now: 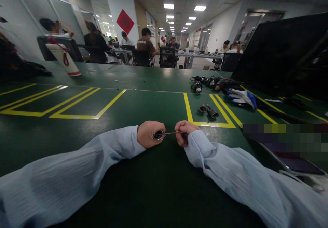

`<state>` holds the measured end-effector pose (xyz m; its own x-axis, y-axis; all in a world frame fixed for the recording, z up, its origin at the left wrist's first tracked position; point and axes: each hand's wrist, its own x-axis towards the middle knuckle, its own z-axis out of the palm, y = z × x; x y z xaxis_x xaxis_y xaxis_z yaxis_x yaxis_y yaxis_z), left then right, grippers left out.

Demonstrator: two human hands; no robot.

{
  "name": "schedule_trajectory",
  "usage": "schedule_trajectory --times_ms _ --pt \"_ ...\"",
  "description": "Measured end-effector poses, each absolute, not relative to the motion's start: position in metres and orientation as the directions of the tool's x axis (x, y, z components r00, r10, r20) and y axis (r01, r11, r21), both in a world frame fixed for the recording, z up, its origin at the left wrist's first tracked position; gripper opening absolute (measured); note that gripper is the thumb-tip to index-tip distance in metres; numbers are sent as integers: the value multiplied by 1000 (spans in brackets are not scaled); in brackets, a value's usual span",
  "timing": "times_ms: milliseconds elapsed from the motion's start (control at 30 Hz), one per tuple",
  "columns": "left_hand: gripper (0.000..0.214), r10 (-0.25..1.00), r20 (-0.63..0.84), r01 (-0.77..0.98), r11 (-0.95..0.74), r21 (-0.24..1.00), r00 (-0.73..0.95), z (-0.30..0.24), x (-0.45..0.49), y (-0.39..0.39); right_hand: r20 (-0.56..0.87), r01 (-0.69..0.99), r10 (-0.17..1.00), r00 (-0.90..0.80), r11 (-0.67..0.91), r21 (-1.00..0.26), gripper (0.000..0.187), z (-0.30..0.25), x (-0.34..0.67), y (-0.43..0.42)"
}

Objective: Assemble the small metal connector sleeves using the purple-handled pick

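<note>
My left hand (pixel 148 133) is closed around a small metal cylinder (pixel 158 135), its dark open end turned toward me. A thin, straight, wire-like piece (pixel 169 133) spans from the mouth of that cylinder across to my right hand (pixel 184 131). The fingers of my right hand pinch its other end; how far it reaches inside the cylinder is hidden. Both hands are just above the green table (pixel 153 101). Beyond my right hand, two similar metal cup-shaped parts, one on the left (pixel 202 108) and one on the right (pixel 212 112), lie inside a yellow-taped box.
Dark metal fittings (pixel 197 87) are heaped at the back right, beside a blue-and-white glove (pixel 241 98). A large black monitor (pixel 282 50) stands at the right. A tall white cup (pixel 63 57) stands far left. Yellow tape (pixel 74 117) marks the tabletop. People sit at desks beyond.
</note>
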<state>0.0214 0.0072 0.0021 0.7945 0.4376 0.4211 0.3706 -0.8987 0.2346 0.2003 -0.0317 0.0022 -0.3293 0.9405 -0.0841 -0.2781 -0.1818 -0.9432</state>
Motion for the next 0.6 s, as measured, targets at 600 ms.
schedule_trajectory --times_ms 600 --pt "5 467 331 449 -884 134 820 1 20 6 234 2 954 -185 238 -971 15 3 194 -56"
